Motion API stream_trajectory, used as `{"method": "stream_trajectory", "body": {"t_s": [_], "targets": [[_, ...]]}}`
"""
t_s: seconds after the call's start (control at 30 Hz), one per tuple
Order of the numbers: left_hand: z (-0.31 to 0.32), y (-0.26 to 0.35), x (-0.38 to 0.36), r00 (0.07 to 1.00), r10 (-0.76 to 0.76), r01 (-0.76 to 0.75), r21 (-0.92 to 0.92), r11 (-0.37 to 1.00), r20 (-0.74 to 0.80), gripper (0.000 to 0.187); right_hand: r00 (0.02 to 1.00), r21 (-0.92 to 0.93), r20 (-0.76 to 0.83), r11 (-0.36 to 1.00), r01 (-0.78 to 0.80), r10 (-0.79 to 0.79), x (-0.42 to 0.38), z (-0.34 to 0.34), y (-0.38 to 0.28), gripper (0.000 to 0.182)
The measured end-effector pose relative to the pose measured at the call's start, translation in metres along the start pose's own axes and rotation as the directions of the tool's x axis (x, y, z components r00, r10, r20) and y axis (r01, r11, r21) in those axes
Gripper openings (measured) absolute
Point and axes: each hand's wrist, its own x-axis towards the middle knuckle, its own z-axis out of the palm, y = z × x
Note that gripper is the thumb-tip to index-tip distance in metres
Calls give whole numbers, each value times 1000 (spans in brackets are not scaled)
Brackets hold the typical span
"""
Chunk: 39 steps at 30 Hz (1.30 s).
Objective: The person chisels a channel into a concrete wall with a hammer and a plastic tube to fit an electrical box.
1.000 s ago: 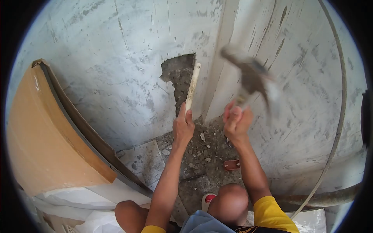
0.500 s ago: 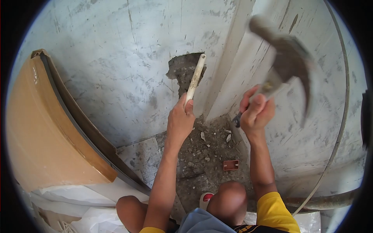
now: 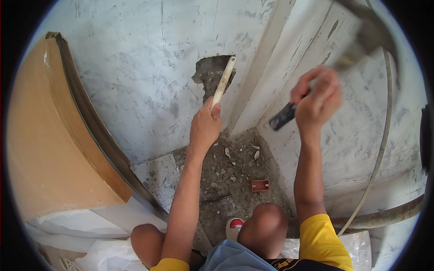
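Note:
My left hand [image 3: 205, 126] is wrapped round a long pale chisel-like bar [image 3: 222, 83], whose upper end lies at the right side of a rough hole [image 3: 209, 74] in the wall. Whether the bar's far side touches the wall cannot be made out. To the right, my right hand [image 3: 318, 97] grips a claw hammer [image 3: 371, 38] by its handle, with the black handle end [image 3: 283, 117] below the fist. The hammer head is raised at the upper right and blurred by motion.
Rubble [image 3: 227, 153] covers the floor below the hole, with a small reddish box [image 3: 260, 185] on it. A large brown panel [image 3: 58, 135] leans at left. A thin cable [image 3: 384, 131] and a rusty pipe [image 3: 384, 218] run along the right.
My right hand has moved up and to the right with the hammer. The bar in my left hand stays at the hole, while the whole view has shifted slightly.

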Motion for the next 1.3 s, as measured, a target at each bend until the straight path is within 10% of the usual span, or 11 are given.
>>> {"method": "stream_trajectory", "body": {"t_s": [0.07,0.13,0.17,0.2,0.4,0.57,0.63,1.0,1.07,1.17,1.3], "targets": [[0,-3,3,1000,-1,1,-12,1000,3,28,880,-571,-50,736,363,-472,-3,11,54,33],[2,-6,2,999,25,-26,-39,999,-28,30,919,-803,216,476,360,-330,-34,18,115,38],[5,-9,1,999,35,-36,-56,998,-30,30,914,-673,347,735,87,210,-46,21,134,40],[3,-9,-1,997,72,-73,-33,997,-7,30,909,-688,335,724,55,249,-50,15,125,43],[-8,-1,5,996,-35,40,-56,998,77,35,963,-442,125,882,-162,239,-12,9,37,46],[0,-15,6,1000,-17,19,-81,997,21,31,992,-156,-31,981,117,-123,-7,16,54,41],[-2,-8,4,999,-19,23,-92,996,38,30,973,-756,203,649,86,108,-47,25,133,41],[9,-19,7,1000,-20,21,-108,994,13,28,974,-137,16,966,-220,225,-13,22,14,45],[5,-14,3,999,-27,31,-112,993,43,32,997,-238,-15,969,71,-77,-16,23,54,41],[7,-21,1,998,-13,18,-111,994,54,35,968,-706,225,704,83,112,-66,32,148,43],[72,-153,-49,995,22,-20,19,1000,-99,38,893,-602,270,787,-135,359,-100,21,134,50]]}}
